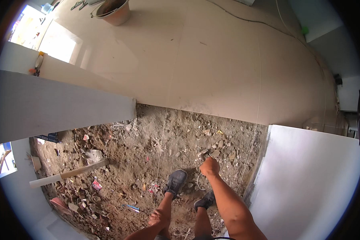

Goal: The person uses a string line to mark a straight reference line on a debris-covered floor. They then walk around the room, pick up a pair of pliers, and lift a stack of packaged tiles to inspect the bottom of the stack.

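Observation:
I stand on a patch of bare dirt and rubble (140,152) below a laid tile floor (212,60). My right hand (210,166) reaches forward and low, fingers curled into a fist just short of some loose stones (216,151); nothing shows in its grip. My left hand (158,218) rests by my left knee, and its fingers are too small to read. My dark shoes (176,180) stand in the dirt between both hands.
A wooden-handled hoe (68,173) lies in the dirt at left. Taut strings (161,152) run across the pit and tiles. A grey wall (48,104) stands left, a white wall (308,180) right. A mortar pan (115,12) sits on the far tiles.

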`<state>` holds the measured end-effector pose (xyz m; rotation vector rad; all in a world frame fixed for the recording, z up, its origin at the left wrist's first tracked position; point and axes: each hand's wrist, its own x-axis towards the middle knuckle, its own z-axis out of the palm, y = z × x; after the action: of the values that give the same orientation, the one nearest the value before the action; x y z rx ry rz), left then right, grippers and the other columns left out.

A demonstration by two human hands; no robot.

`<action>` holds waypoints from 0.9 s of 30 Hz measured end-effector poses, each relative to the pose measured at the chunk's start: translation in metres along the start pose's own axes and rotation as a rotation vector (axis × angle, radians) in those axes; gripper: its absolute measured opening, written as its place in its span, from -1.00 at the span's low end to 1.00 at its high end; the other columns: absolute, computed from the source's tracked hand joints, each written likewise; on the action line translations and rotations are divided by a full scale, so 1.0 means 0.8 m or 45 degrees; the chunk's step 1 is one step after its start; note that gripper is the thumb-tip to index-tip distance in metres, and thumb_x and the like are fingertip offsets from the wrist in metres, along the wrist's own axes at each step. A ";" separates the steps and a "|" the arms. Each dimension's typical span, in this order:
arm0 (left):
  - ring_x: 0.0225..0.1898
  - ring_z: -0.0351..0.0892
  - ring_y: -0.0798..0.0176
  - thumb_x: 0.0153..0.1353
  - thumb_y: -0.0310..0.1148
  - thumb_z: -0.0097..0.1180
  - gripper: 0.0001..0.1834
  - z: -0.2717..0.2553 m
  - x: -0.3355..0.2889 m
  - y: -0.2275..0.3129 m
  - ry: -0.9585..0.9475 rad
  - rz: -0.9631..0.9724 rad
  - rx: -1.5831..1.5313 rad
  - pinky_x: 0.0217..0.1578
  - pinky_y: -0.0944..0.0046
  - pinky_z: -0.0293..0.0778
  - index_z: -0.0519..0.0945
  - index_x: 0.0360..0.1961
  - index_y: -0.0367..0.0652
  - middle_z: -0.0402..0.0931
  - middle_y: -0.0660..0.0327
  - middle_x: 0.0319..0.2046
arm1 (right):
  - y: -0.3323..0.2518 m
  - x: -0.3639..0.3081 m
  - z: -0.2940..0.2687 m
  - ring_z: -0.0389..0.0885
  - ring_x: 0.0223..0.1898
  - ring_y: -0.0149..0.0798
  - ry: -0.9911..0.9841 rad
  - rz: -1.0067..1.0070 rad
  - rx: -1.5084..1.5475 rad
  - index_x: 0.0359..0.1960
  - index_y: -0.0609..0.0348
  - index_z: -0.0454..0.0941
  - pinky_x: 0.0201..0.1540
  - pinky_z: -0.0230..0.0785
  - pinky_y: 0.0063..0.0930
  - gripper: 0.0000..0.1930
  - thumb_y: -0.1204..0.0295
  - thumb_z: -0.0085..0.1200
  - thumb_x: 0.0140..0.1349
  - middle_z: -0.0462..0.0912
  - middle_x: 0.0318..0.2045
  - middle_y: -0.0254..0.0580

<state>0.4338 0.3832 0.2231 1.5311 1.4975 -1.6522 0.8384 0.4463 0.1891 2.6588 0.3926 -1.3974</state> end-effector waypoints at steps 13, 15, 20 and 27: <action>0.08 0.36 -0.11 -0.13 0.18 0.26 0.08 -0.008 0.016 0.007 -0.013 -0.073 -0.063 -0.02 -0.15 0.40 0.06 0.32 -0.15 0.29 0.00 0.05 | -0.021 0.003 -0.013 0.66 -0.10 0.01 -0.108 0.042 -0.113 -0.25 0.22 0.63 -0.06 0.53 -0.26 -0.76 0.42 0.13 0.02 0.66 -0.18 0.10; 0.07 0.36 -0.12 -0.14 0.19 0.26 0.09 -0.007 0.016 0.007 -0.014 -0.079 -0.079 -0.02 -0.15 0.39 0.06 0.32 -0.16 0.29 0.00 0.04 | -0.023 0.002 -0.010 0.66 -0.11 0.02 -0.079 0.034 -0.131 -0.26 0.22 0.64 -0.07 0.53 -0.25 -0.76 0.42 0.14 0.01 0.66 -0.18 0.10; 0.05 0.36 -0.12 -0.15 0.21 0.26 0.12 0.007 0.013 0.001 0.029 -0.073 -0.046 -0.01 -0.16 0.38 0.05 0.32 -0.17 0.29 -0.01 0.03 | -0.012 0.016 -0.005 0.66 -0.16 0.06 -0.003 0.054 -0.061 -0.37 0.22 0.66 -0.11 0.54 -0.21 -0.79 0.41 0.21 -0.08 0.68 -0.26 0.09; 0.06 0.37 -0.12 -0.01 0.07 0.20 -0.08 0.021 -0.009 -0.002 0.125 -0.023 -0.026 -0.07 -0.22 0.39 0.11 0.30 -0.11 0.29 -0.02 0.07 | 0.004 0.011 0.031 0.66 -0.21 0.11 0.196 -0.073 0.001 -0.40 0.22 0.65 -0.13 0.52 -0.15 -0.82 0.44 0.18 -0.08 0.67 -0.32 0.13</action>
<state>0.4274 0.3665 0.2273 1.6131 1.5783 -1.5873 0.8242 0.4397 0.1676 2.7863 0.4865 -1.2106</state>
